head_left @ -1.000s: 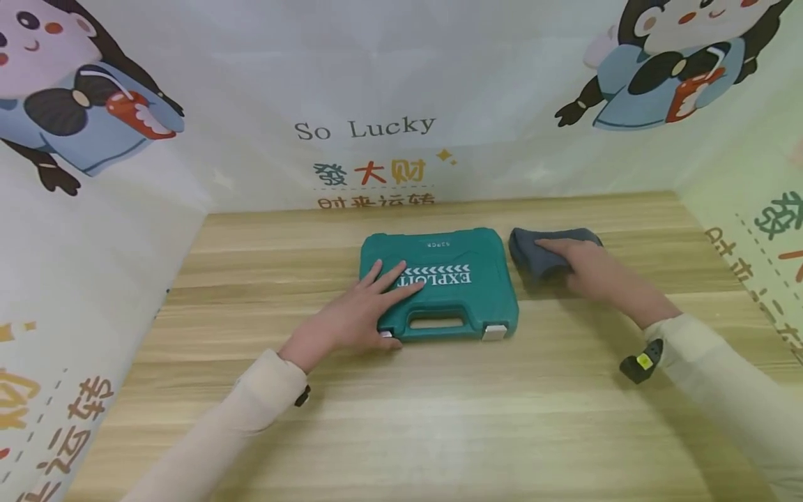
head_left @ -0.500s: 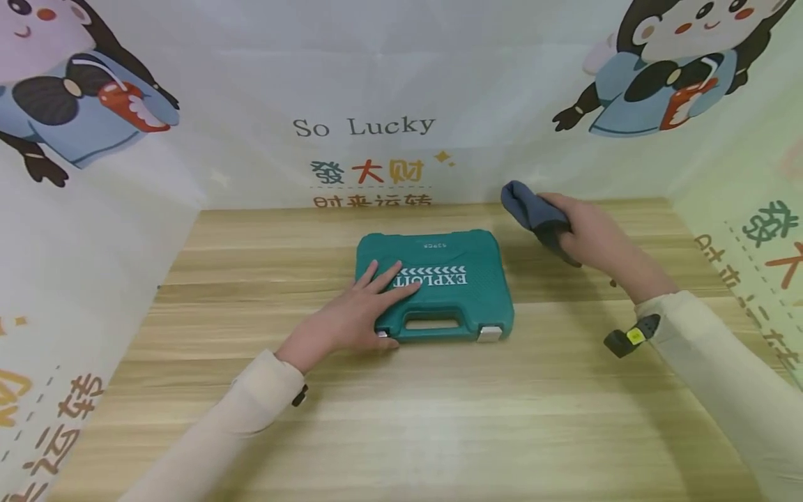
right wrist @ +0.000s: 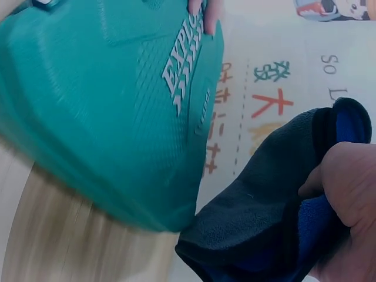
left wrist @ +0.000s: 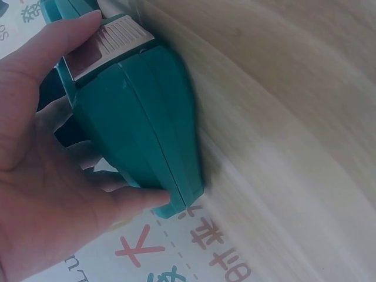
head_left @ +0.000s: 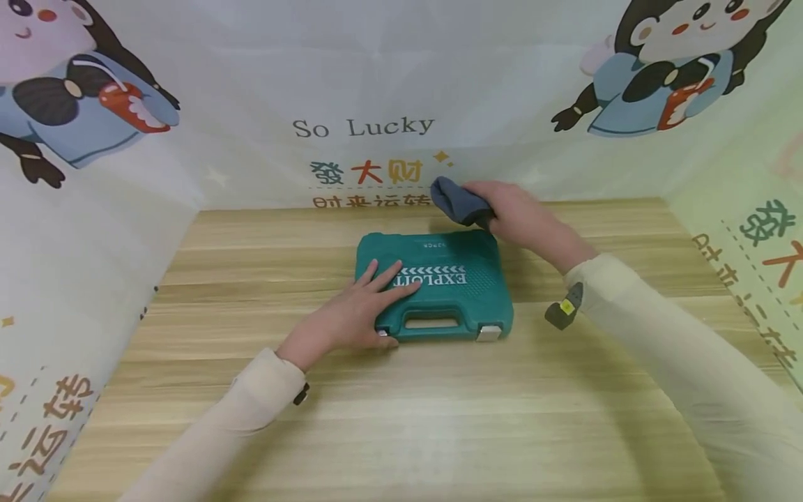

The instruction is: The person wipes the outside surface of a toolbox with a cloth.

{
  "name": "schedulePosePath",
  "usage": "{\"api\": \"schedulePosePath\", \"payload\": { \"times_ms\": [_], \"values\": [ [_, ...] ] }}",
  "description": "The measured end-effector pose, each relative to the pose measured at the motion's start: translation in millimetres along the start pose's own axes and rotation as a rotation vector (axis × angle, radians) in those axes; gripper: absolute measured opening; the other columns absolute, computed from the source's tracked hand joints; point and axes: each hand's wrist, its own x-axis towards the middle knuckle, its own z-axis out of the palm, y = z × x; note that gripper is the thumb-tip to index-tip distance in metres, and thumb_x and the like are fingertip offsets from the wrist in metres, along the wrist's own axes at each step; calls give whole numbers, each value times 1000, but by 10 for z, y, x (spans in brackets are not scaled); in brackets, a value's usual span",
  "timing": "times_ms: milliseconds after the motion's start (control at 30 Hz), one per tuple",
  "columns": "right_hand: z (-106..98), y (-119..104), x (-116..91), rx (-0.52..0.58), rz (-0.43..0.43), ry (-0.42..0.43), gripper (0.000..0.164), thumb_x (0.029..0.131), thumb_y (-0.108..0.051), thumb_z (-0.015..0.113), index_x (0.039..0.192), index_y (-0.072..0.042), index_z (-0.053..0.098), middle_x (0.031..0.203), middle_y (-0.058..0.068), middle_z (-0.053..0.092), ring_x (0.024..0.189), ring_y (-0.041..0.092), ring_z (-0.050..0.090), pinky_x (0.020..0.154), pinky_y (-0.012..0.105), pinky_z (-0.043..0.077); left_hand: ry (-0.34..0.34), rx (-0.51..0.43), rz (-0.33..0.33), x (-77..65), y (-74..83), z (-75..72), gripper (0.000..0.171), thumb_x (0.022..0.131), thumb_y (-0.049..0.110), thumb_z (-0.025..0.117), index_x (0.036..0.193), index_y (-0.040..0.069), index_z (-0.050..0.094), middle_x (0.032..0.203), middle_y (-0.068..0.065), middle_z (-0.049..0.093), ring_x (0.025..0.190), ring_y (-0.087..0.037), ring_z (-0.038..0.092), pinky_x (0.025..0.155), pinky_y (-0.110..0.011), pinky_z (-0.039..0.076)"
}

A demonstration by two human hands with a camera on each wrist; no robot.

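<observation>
A teal hard-plastic tool case [head_left: 483,300] lies flat on the table, with "EXPLOIT" printed upside down on its lid and its handle towards me. My left hand [head_left: 348,314] rests on its left part with straight, spread fingers. In the left wrist view the thumb lies on a silver latch [left wrist: 111,47] at the front edge. My right hand [head_left: 527,219] grips a folded dark blue-grey cloth [head_left: 461,202] above the case's back right corner. The right wrist view shows the cloth's [right wrist: 258,182] fuzzy surface, black-bound edges and brighter blue folds, with its lower end close by the case.
The case stands on a wood-grain table [head_left: 401,425]. A white printed backdrop [head_left: 251,139] with cartoon figures and lettering closes off the back and both sides. A second silver latch [head_left: 489,332] sits at the case's front right.
My right hand has picked up the cloth from the table right of the case and carried it left, over the case's back right corner. The left hand and case have stayed put.
</observation>
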Motion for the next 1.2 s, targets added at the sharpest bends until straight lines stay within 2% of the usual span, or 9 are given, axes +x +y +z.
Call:
{"api": "schedulePosePath", "payload": {
  "times_ms": [200, 367, 633, 767, 933, 1200],
  "values": [
    [126, -122, 174, -38, -39, -31, 59, 80, 8, 56, 135, -8, 43, 128, 14, 50, 115, 29, 45, 96, 43, 35, -10, -8, -1, -1, -7, -16, 91, 77, 49, 70, 148, 33, 16, 153, -10, 1, 132, -45, -4, 100, -56, 22],
    [253, -294, 360, -79, -79, -62, 58, 84, 5, 53, 139, -9, 39, 132, 13, 48, 119, 29, 43, 97, 41, 34, -21, -13, -12, 2, -16, -31, 91, 76, 48, 71, 148, 32, 17, 153, -10, 0, 132, -45, -4, 100, -57, 21],
    [485, -602, 675, -140, -142, -92, 53, 87, -1, 54, 137, -13, 43, 129, 7, 51, 117, 23, 45, 99, 37, 32, -11, -16, 1, 24, -19, -36, 90, 76, 48, 71, 148, 31, 20, 153, -12, 3, 131, -47, -2, 101, -58, 20],
    [613, -690, 766, -114, -135, -163, 54, 89, 0, 50, 140, -15, 40, 134, 6, 47, 120, 22, 42, 100, 37, 30, -10, -20, 3, 24, -16, -39, 90, 75, 48, 72, 147, 31, 21, 153, -13, 4, 131, -48, 0, 101, -57, 20],
    [746, -718, 824, -83, -116, -269, 54, 91, -1, 49, 141, -18, 39, 135, 5, 47, 118, 22, 44, 96, 38, 36, -8, -19, 1, 13, -4, -48, 89, 75, 47, 72, 147, 30, 22, 153, -13, 5, 131, -48, 1, 101, -56, 23],
    [817, -748, 861, -118, -31, -321, 57, 90, -3, 52, 142, -19, 36, 138, 5, 43, 121, 24, 42, 97, 41, 34, 0, -14, 7, 19, -25, -36, 90, 74, 49, 72, 147, 31, 22, 153, -13, 5, 131, -48, 3, 100, -57, 24]
  ]
}}
